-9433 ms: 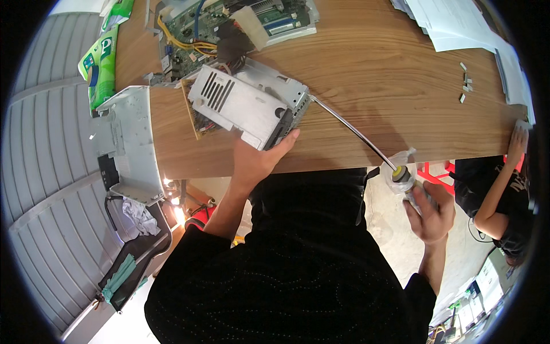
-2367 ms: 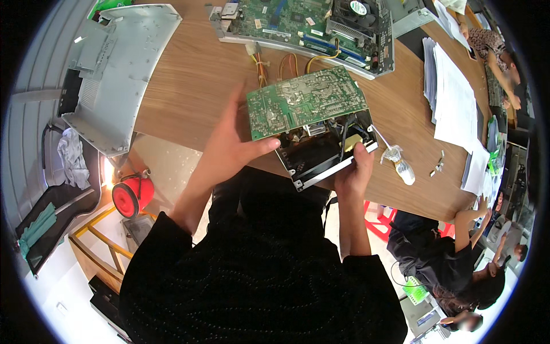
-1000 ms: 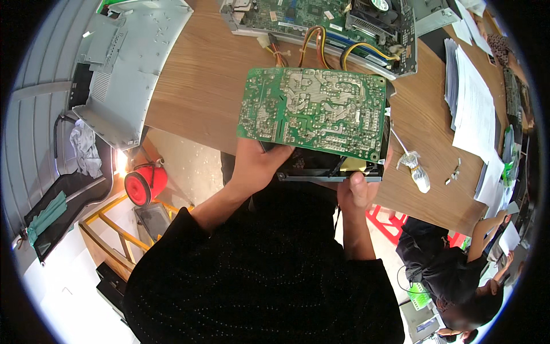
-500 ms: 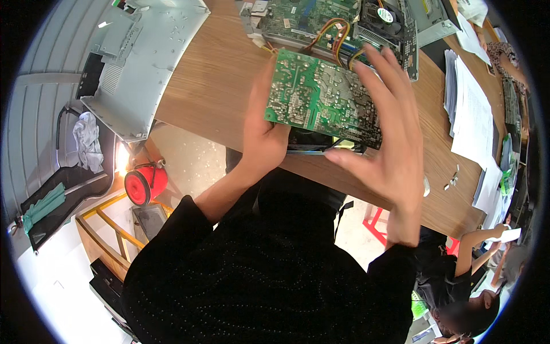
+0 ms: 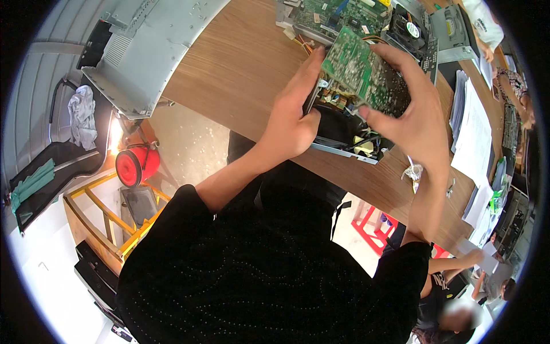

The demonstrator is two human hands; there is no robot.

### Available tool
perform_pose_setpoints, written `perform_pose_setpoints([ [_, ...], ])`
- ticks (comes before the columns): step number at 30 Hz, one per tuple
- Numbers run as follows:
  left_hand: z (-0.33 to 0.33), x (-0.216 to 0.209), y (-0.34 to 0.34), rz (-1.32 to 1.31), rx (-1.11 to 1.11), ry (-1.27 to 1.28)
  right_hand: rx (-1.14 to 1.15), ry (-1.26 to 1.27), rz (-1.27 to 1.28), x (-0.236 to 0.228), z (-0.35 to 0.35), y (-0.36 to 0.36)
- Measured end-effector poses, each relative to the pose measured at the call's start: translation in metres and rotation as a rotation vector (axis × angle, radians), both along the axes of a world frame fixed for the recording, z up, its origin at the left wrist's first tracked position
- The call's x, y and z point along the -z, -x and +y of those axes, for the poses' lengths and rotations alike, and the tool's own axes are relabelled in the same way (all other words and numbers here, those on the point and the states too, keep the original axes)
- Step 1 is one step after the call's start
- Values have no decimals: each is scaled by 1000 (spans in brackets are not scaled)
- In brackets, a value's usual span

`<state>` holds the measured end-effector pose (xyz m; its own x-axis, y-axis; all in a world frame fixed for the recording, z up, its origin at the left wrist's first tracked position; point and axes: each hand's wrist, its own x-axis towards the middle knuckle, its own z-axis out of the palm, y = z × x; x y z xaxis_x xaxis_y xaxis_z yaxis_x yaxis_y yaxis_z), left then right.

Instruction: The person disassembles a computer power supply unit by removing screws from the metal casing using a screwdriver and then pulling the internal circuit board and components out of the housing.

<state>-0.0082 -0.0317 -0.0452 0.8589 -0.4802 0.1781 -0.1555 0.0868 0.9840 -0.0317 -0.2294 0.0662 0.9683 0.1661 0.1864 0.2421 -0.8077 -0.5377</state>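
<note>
Over the desk (image 5: 229, 74) — a two-handed hold.
Right hand (image 5: 423, 112) arches, pinching the green circuit board (image 5: 362, 70) between thumb and fingers — left hand (image 5: 289, 123) clasps the metal case (image 5: 345, 151).

pile of white papers (image 5: 474, 126), kinda messy, desk's (image 5: 229, 69) right side | red stool (image 5: 366, 236) near the edge | teal cloth (image 5: 33, 186) plus crumpled grey rag (image 5: 83, 117), far left | chunky red cylinder (image 5: 129, 168) by a yellow frame (image 5: 132, 241)
</note>
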Motion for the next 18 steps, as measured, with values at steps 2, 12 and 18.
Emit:
perform_pose_setpoints([
  [2, -5, -6, 2, -135, -73, -92, -4, -71, -13, 4, -8, -6],
  [12, -7, -4, -4, -236, -61, -58, -258, 217, -203, -2, -15, 1],
  [18, -6, -14, -3, -249, -19, -154, -252, 177, -220, 1, -24, 9],
])
